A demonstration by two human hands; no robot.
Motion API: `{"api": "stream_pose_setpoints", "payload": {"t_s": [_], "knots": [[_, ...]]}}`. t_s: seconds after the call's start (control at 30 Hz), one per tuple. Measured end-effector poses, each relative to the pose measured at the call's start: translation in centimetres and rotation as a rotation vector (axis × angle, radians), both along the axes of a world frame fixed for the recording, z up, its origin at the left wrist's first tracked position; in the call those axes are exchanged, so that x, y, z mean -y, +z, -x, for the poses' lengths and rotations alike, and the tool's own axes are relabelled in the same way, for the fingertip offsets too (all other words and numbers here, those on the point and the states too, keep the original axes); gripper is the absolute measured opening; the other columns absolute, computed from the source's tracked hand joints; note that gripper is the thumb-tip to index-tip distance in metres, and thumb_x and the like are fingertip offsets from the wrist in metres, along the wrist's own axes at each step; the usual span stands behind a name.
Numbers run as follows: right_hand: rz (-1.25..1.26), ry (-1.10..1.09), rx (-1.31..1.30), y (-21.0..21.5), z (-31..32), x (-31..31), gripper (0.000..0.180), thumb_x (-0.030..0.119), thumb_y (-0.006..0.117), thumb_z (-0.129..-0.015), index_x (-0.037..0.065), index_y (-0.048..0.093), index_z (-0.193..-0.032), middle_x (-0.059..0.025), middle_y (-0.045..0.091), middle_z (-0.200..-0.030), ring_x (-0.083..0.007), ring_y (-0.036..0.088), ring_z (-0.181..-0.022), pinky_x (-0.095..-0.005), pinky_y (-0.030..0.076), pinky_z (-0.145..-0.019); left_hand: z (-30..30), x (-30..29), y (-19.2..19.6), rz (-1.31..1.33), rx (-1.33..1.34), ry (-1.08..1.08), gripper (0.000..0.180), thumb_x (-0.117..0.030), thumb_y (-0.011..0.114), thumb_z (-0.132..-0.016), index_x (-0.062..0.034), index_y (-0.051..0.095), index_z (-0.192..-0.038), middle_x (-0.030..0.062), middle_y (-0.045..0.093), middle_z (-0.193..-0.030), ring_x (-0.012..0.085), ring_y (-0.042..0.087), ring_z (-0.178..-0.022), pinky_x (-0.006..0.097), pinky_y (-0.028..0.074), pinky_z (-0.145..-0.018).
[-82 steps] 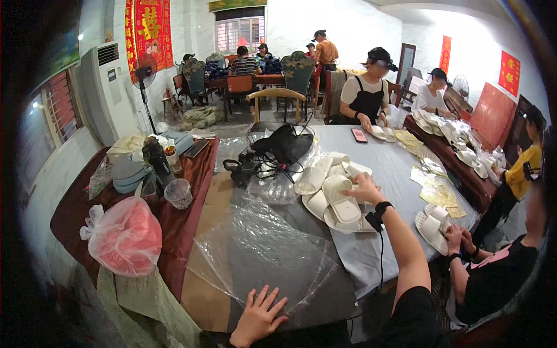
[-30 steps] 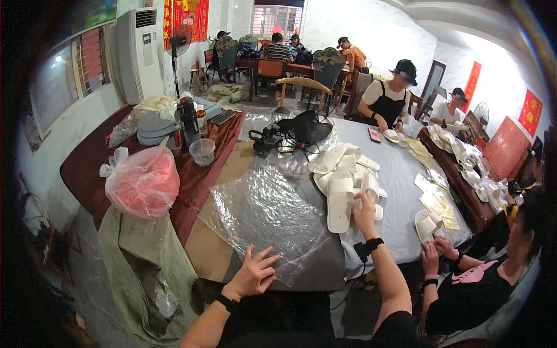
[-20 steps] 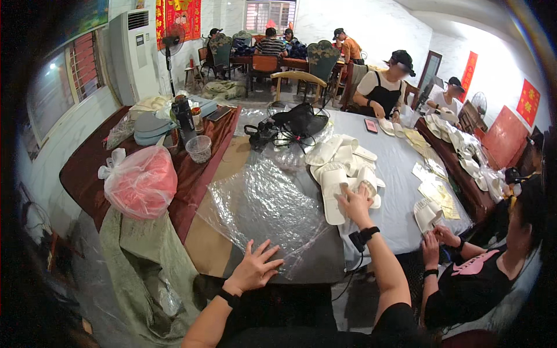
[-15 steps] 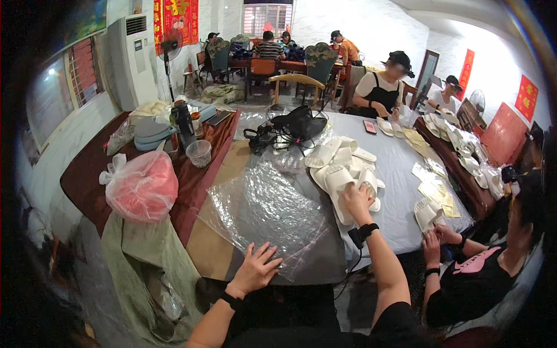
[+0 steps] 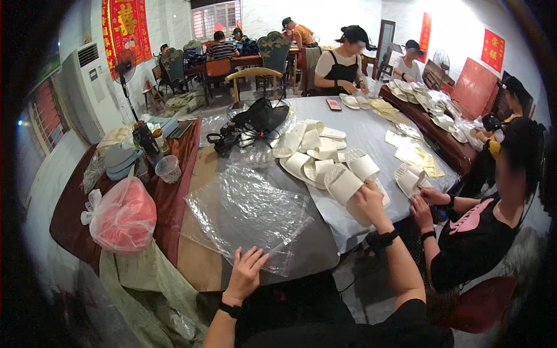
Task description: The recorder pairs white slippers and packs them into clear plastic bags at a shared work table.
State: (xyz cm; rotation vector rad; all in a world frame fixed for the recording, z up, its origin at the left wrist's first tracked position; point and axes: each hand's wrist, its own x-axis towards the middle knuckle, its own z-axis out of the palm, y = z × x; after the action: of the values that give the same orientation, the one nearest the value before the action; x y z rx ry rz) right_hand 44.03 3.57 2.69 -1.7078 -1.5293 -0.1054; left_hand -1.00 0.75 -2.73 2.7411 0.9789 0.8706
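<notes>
White slippers lie heaped near the middle of the grey worktop, flat-soled, soft-looking and rounded at the toe, some stacked sole on sole. The right hand reaches to the near edge of the heap, its fingers curled onto one pale slipper that lies at the front of the pile; how firmly they close on it cannot be told. The left hand rests flat on the near edge of the worktop with its fingers spread apart, the tips touching a large sheet of clear plastic, crinkled and shiny, that lies spread left of the heap. Both wrists wear dark bands.

Behind the heap sits a black bag with tangled cords. To the left, on a dark red cloth, stand a clear plastic cup and a dark bottle, and a knotted red plastic sack bulges at the near corner. On the right, a seated person in black handles another white slipper with both hands, and flat yellow packets lie just beyond.
</notes>
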Motion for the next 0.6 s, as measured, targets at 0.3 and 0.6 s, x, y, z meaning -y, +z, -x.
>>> {"api": "stream_pose_setpoints", "payload": {"t_s": [0.3, 0.6], "knots": [[0.339, 0.065, -0.090, -4.0, -3.4, 2.2, 0.022, 0.019, 0.062, -0.093, 0.004, 0.071, -0.105, -0.0171, 0.061, -0.118, -0.0386, 0.059, -0.110, -0.0534, 0.043, -0.093, 0.3, 0.3, 1.9, 0.157, 0.005, -0.088, 0.048, 0.000, 0.064, -0.088, -0.0135, 0.064, -0.134, 0.0166, 0.057, -0.141, 0.0378, 0.049, -0.136, 0.054, 0.035, -0.115], [0.201, -0.019, 0.061, -5.6, -3.0, 1.9, 0.014, 0.008, 0.060, -0.088, 0.001, 0.070, -0.094, -0.0164, 0.063, -0.109, -0.0390, 0.056, -0.110, -0.0511, 0.043, -0.090, 0.5, -0.9, 0.9, 0.068, -0.064, 0.041, 0.038, -0.016, 0.074, -0.087, -0.0098, 0.069, -0.124, 0.0173, 0.057, -0.142, 0.0373, 0.050, -0.134, 0.053, 0.036, -0.110]]}}
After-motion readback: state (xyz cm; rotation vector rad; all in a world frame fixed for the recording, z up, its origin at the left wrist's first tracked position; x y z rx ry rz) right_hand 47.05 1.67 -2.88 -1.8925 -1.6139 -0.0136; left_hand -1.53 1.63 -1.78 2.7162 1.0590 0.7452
